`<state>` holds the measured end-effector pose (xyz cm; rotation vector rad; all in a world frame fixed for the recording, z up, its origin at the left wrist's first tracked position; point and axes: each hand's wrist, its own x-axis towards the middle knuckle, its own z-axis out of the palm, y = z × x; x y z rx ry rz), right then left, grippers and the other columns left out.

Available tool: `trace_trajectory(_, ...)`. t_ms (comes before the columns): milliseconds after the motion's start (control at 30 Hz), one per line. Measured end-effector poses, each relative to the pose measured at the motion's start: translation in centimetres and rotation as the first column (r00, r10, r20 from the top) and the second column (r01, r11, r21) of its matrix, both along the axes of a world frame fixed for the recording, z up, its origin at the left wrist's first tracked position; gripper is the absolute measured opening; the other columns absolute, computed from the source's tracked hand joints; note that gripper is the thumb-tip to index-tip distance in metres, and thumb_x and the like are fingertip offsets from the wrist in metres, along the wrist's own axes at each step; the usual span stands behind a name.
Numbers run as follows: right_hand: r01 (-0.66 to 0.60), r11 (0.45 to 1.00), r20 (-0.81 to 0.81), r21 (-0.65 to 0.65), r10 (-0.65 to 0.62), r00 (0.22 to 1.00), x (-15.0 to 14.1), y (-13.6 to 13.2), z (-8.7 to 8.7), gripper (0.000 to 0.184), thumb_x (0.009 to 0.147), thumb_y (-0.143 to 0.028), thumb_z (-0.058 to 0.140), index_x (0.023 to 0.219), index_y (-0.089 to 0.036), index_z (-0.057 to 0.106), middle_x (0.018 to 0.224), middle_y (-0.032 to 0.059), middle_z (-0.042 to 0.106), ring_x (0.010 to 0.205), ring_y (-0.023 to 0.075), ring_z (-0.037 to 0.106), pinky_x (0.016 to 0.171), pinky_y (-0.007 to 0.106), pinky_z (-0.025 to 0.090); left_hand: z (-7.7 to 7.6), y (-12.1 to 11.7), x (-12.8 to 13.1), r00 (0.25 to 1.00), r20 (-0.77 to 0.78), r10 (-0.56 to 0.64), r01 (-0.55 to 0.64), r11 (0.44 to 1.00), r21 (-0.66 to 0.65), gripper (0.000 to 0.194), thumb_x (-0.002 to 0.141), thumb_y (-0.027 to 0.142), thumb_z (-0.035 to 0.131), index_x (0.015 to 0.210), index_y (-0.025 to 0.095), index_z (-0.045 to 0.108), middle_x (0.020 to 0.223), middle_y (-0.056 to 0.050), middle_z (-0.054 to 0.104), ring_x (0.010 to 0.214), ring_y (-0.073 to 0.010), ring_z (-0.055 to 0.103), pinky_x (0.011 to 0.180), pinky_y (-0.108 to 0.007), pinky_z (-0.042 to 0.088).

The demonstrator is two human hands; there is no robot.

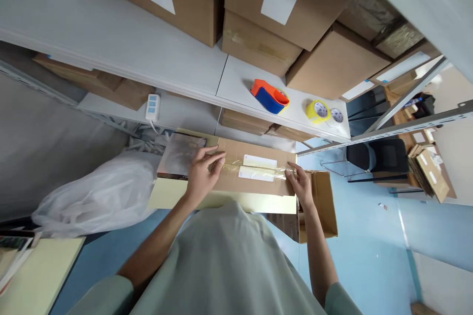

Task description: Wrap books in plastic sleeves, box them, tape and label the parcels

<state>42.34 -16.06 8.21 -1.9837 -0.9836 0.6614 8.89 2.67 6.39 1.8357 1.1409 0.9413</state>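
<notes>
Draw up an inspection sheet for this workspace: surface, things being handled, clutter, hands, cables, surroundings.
Surface: pale yellow table, partly covered.
Things handled: cardboard box with two white labels and clear tape along its top.
Clutter: translucent plastic bag at left; orange-and-blue tape dispenser and yellow tape roll on the shelf.
Hands: left hand at the box's left end, grip unclear; right hand touching its right end.
Cables: white cable from a power strip.
Surroundings: black chair, blue floor, open carton.
</notes>
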Motion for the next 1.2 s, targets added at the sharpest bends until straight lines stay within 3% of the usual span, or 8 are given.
trace_trajectory(100, -0.053, 0.999, 0.092, -0.010, 0.053, 0.994, 0.1, 0.1, 1.2, 0.060, 0.098, -0.074, 0.073, 0.135, -0.028, 0.080, 0.155, 0.0161, 0.073, 0.157, 0.0379, 0.058, 0.122, 0.059, 0.055, -0.1, 0.3, -0.6, 0.999, -0.030, -0.020, 0.022, 0.997, 0.068, 0.030, 0.107, 0.046, 0.063, 0.111, 0.028, 0.087, 0.136, -0.012, 0.070, 0.119, -0.0298, 0.075, 0.112, -0.050, 0.062)
trace_trajectory(200, -0.088, 0.996, 0.244, -0.005, 0.087, 0.966, 0.1, 1.7, 4.3, 0.054, 0.099, -0.072, 0.073, 0.129, -0.028, 0.081, 0.161, 0.0168, 0.068, 0.158, 0.0395, 0.056, 0.129, 0.063, 0.048, 0.5, 1.4, -0.7, 0.997, -0.055, -0.047, 0.054, 0.988, 0.148, 0.029, 0.105, 0.048, 0.066, 0.109, 0.028, 0.086, 0.138, -0.014, 0.069, 0.128, -0.0347, 0.071, 0.117, -0.055, 0.059)
trace_trajectory(300, -0.143, 0.987, 0.378, 0.070, 0.106, 0.920, 0.0, 6.0, 8.4, 0.051, 0.104, -0.069, 0.068, 0.135, -0.029, 0.078, 0.162, 0.0149, 0.067, 0.154, 0.0375, 0.060, 0.130, 0.061, 0.046, 2.9, 3.1, 0.0, 0.989, -0.063, -0.131, 0.142, 0.967, 0.211, 0.027, 0.106, 0.048, 0.066, 0.106, 0.029, 0.084, 0.142, -0.013, 0.070, 0.137, -0.0369, 0.067, 0.122, -0.058, 0.054)
trace_trajectory(400, -0.251, 0.963, 0.521, 0.097, 0.166, 0.837, -0.2, 12.8, 11.3, 0.054, 0.108, -0.064, 0.065, 0.146, -0.026, 0.071, 0.156, 0.0155, 0.070, 0.151, 0.0352, 0.061, 0.132, 0.055, 0.045, 6.5, 5.3, 1.6, 0.981, -0.015, -0.192, 0.189, 0.945, 0.268, 0.027, 0.108, 0.047, 0.064, 0.113, 0.028, 0.083, 0.144, -0.011, 0.071, 0.139, -0.0335, 0.067, 0.124, -0.053, 0.054)
trace_trajectory(533, -0.268, 0.951, 0.631, -0.157, 0.305, 0.713, -0.6, 22.5, 11.7, 0.053, 0.109, -0.050, 0.065, 0.149, -0.014, 0.065, 0.151, 0.0233, 0.071, 0.143, 0.0385, 0.065, 0.127, 0.055, 0.048, 10.3, 8.1, 3.9, 0.976, 0.085, -0.202, 0.164, 0.929, 0.332, 0.027, 0.110, 0.040, 0.060, 0.119, 0.025, 0.081, 0.135, -0.010, 0.077, 0.131, -0.0286, 0.072, 0.120, -0.049, 0.056)
trace_trajectory(700, -0.082, 0.884, 0.636, -0.461, 0.393, 0.664, -1.7, 28.9, 9.9, 0.062, 0.111, -0.042, 0.068, 0.158, -0.004, 0.050, 0.155, 0.0290, 0.068, 0.145, 0.0393, 0.065, 0.128, 0.052, 0.042, 11.4, 9.6, 4.7, 0.973, 0.131, -0.193, 0.143, 0.937, 0.320, 0.026, 0.107, 0.034, 0.059, 0.113, 0.024, 0.082, 0.126, -0.009, 0.082, 0.124, -0.0275, 0.076, 0.116, -0.048, 0.058)
trace_trajectory(967, -0.018, 0.872, 0.661, -0.489, 0.384, 0.645, -4.2, 28.6, 10.0, 0.057, 0.114, -0.050, 0.064, 0.154, -0.011, 0.052, 0.139, 0.0276, 0.077, 0.131, 0.0407, 0.075, 0.113, 0.050, 0.054, 10.1, 9.1, 1.8, 0.961, 0.224, -0.163, 0.105, 0.962, 0.252, 0.025, 0.108, 0.039, 0.063, 0.109, 0.024, 0.083, 0.121, -0.008, 0.083, 0.118, -0.0272, 0.078, 0.111, -0.046, 0.062)
trace_trajectory(1200, -0.250, 0.881, 0.714, -0.402, 0.472, 0.517, -7.6, 20.0, 13.6, 0.068, 0.108, -0.070, 0.063, 0.151, -0.018, 0.054, 0.118, 0.0210, 0.082, 0.107, 0.0437, 0.082, 0.094, 0.052, 0.064, 9.7, 8.1, -2.0, 0.939, 0.338, -0.059, -0.002, 0.984, 0.177, 0.028, 0.109, 0.042, 0.064, 0.125, 0.023, 0.078, 0.131, -0.007, 0.080, 0.124, -0.0265, 0.075, 0.116, -0.045, 0.060)
